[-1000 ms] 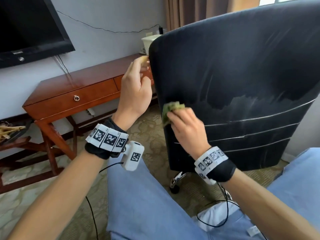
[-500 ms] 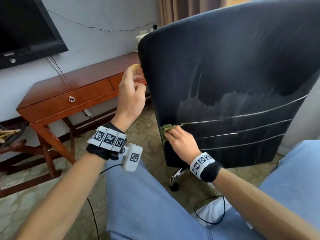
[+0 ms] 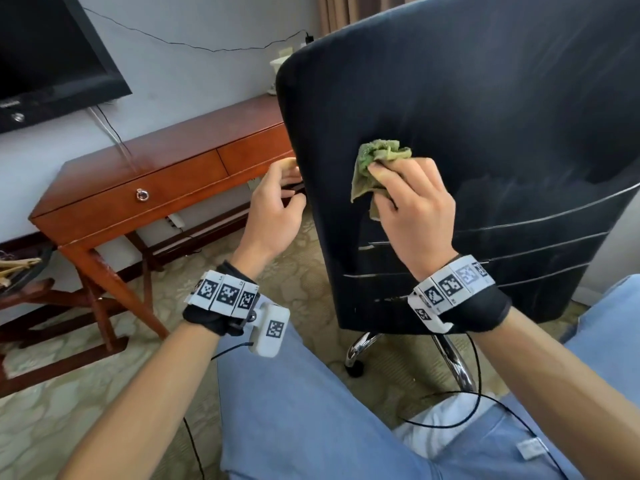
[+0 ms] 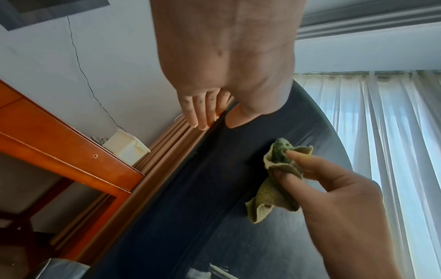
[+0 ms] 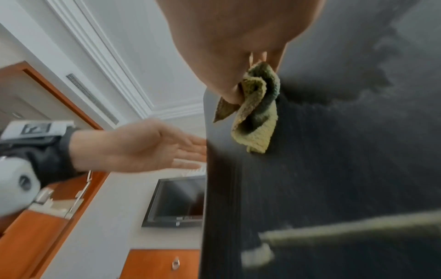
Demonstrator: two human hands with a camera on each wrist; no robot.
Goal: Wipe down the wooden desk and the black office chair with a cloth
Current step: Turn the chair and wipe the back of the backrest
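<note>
Wiping the back of the chair, one hand steadying its edge.

Nearest me, my right hand [image 3: 412, 206] pinches the bunched green cloth [image 3: 375, 168] between thumb and fingertips and presses it flat against the back of the black chair [image 3: 502, 133] — a wad gives me a firm pad to scrub with. At about nine o'clock from the cloth, my left hand [image 3: 273, 209] sits at the chair's side edge, fingers straight and reaching round behind it, thumb in front, nothing held — I judge that keeps the chair from swivelling as I push. Farther off, around ten o'clock, the wooden desk [image 3: 166, 174] stands against the wall under the television [image 3: 52, 57].
</note>
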